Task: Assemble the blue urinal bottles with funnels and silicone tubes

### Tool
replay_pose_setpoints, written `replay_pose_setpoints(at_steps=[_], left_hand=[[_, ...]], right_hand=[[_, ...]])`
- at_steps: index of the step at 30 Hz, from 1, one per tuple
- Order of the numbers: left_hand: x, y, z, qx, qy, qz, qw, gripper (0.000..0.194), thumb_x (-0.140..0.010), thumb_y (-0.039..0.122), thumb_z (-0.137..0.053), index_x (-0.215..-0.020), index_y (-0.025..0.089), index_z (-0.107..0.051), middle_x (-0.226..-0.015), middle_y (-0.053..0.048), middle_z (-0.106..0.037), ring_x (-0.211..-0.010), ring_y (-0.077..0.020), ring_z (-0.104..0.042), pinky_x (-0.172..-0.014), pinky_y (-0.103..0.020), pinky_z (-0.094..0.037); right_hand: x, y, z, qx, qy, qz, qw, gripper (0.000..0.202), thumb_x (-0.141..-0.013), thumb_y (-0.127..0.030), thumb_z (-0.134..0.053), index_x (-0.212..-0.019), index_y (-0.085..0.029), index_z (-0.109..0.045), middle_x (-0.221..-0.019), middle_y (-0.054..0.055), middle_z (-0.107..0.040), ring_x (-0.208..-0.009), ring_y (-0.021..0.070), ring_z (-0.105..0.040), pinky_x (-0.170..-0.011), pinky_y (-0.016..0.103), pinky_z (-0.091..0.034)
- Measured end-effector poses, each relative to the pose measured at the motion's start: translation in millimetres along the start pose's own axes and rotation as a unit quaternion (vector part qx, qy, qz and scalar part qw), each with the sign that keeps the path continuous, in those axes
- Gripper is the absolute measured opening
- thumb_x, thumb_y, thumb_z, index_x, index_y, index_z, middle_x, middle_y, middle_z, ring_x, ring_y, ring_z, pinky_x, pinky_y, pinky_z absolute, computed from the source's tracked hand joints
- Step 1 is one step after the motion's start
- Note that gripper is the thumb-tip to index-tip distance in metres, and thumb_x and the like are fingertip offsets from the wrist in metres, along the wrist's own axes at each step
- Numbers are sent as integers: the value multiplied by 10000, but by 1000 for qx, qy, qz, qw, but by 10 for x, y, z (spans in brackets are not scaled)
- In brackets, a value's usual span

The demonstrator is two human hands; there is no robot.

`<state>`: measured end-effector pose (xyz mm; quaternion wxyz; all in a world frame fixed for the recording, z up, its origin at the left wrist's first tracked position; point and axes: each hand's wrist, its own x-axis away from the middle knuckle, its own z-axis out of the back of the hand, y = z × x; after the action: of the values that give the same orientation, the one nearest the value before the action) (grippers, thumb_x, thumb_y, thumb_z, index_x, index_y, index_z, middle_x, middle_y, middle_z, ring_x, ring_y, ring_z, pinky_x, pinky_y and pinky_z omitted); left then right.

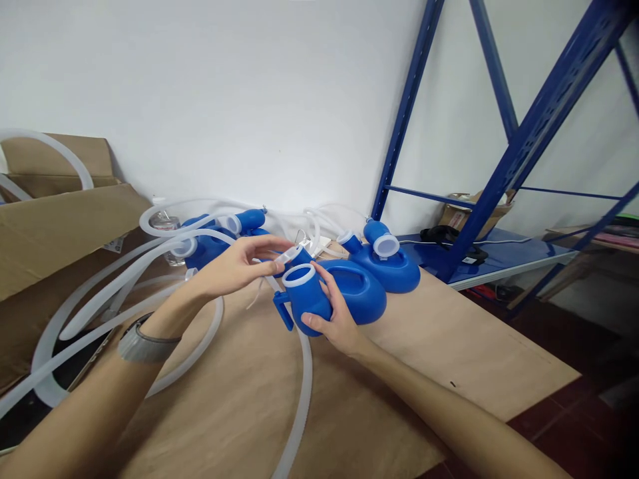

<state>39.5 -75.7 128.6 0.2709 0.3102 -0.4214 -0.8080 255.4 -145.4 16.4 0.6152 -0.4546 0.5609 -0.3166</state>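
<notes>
My right hand (339, 319) is wrapped round a blue funnel-shaped cup (312, 299), which has a white rim and a small blue side handle. The cup's mouth tilts up toward me. Just beyond it, my left hand (244, 263) pinches a white cap-like piece (288, 255) at the neck of a blue plastic bottle. That bottle (367, 303) lies on the table behind my right hand, with a moulded grip in its side. A translucent ribbed hose (302, 392) runs from below the cup toward the table's near edge.
Another blue bottle with a cup (394, 273) stands behind to the right. More blue bottles (207, 249), looped hoses (124, 266) and a clear plastic bottle (172, 249) crowd the left. An open cardboard box (64, 233) sits far left; a blue metal rack (479, 199) rises right.
</notes>
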Motion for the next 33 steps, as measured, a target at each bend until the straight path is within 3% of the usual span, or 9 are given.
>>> replay_pose_setpoints(at_steps=[5, 11, 13, 17, 21, 26, 30, 33], left_hand=[[13, 55, -155, -55, -71, -14, 996, 490, -920, 463, -704, -1350, 231, -663, -1393, -106, -686, -1271, -315, -650, -1020, -449, -572], [-26, -17, -93, 0, -57, -23, 998, 483, -888, 435, -755, -1313, 216, -691, -1383, -106, -695, -1241, -300, -670, -1066, -449, -547], [-33, -45, -80, -2, -55, -13, 998, 521, -857, 448, -788, -1314, 212, -700, -1313, -105, -731, -1193, -304, -691, -1030, -450, -566], [-28, -52, -124, -20, -78, 11, 997, 527, -872, 492, -770, -1332, 240, -717, -1200, -87, -776, -1063, -291, -724, -929, -435, -598], [-22, -42, -142, -32, -89, -21, 995, 445, -853, 472, -790, -1246, 263, -776, -1246, -80, -746, -1027, -267, -696, -836, -371, -593], [-20, 10, -113, -70, -115, -30, 990, 354, -868, 441, -777, -1167, 255, -809, -1102, -69, -730, -861, -183, -643, -681, -272, -528], [-26, 47, -115, -92, -128, -51, 986, 307, -906, 459, -734, -1080, 223, -827, -1040, -62, -701, -835, -166, -613, -690, -260, -510], [-32, 13, -108, -108, -125, -57, 985, 354, -908, 512, -721, -1072, 216, -823, -1063, -67, -692, -852, -177, -623, -694, -268, -519]], right_hand=[[12, 15, 8, -85, -11, -34, 996, 1005, -772, -382, -831, -1600, -355, -263, -1408, 104, -628, -1187, 317, -685, -976, 488, -571], [7, 34, -71, -235, -15, -115, 965, 956, -758, -472, -712, -1602, -334, -283, -1226, 118, -716, -861, 316, -766, -691, 468, -631], [10, 42, -84, -236, -11, -119, 964, 950, -760, -467, -707, -1602, -321, -292, -1209, 120, -719, -825, 306, -765, -657, 448, -630], [27, 21, -66, -221, -21, -100, 970, 1003, -775, -423, -728, -1632, -405, -208, -1241, 76, -701, -790, 252, -753, -611, 382, -622], [37, -53, -37, -202, -30, -118, 972, 963, -827, -432, -735, -1637, -426, -214, -1284, 70, -682, -720, 200, -733, -578, 344, -618], [22, -135, -34, -170, -49, -148, 973, 938, -849, -449, -745, -1640, -418, -242, -1266, 60, -699, -637, 176, -720, -540, 329, -613], [8, -194, -24, -144, -46, -148, 977, 930, -864, -471, -730, -1644, -437, -224, -1360, 59, -663, -717, 207, -749, -571, 343, -622], [-6, -215, 8, -83, -32, -125, 988, 918, -858, -456, -758, -1634, -441, -268, -1511, 48, -565, -1041, 283, -742, -791, 424, -650]])
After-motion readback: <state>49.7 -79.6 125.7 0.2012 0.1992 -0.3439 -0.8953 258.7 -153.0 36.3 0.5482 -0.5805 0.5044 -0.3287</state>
